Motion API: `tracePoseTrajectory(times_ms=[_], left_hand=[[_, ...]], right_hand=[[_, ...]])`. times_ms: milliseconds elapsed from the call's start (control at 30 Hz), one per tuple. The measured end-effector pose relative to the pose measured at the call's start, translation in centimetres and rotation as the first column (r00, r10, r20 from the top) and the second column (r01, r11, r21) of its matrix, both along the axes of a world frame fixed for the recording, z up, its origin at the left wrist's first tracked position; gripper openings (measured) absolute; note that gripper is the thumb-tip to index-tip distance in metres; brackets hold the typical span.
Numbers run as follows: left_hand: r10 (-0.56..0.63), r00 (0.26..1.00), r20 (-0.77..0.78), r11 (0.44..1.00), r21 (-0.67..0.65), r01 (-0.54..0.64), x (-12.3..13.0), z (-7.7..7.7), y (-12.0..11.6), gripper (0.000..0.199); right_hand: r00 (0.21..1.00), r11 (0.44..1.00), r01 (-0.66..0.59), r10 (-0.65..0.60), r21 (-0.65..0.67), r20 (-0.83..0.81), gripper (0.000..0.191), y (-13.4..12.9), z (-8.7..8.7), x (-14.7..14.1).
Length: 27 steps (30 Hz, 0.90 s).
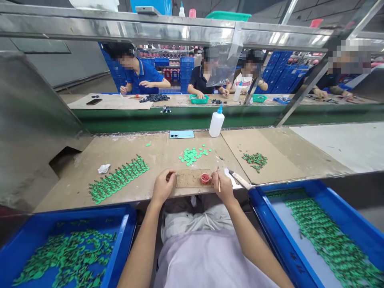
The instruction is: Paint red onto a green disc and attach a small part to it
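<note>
fingers beside red cup (green discs beyond)

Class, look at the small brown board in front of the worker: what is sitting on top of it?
A small red cup sits at the right end of the board. The right hand, holding a thin stick, touches the cup. The left hand covers the board's left edge. The cup's contents cannot be made out.

A small red cup sits upright on a brown board, just beside the right hand's fingertips. A thin stick stands nearly upright, pinched between those fingers. The board's left end meets the left hand's fingers.
</note>
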<state>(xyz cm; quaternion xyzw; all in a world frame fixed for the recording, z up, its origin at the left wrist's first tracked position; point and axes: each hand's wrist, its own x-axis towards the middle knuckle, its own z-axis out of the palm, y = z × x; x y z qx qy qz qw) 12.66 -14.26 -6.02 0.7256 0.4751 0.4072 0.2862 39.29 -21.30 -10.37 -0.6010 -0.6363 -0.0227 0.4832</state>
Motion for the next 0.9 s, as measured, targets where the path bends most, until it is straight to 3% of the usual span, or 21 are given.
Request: tracePoseTrajectory(times_ms=[900], left_hand=[[0.031, 0.999, -0.032, 0.997, -0.067, -0.034, 0.2, 0.4, -0.6, 0.018]], right_hand=[[0.993, 0.994, -0.033, 0.021, 0.104, 0.116, 0.037, -1.1, 1.3, -0.5]])
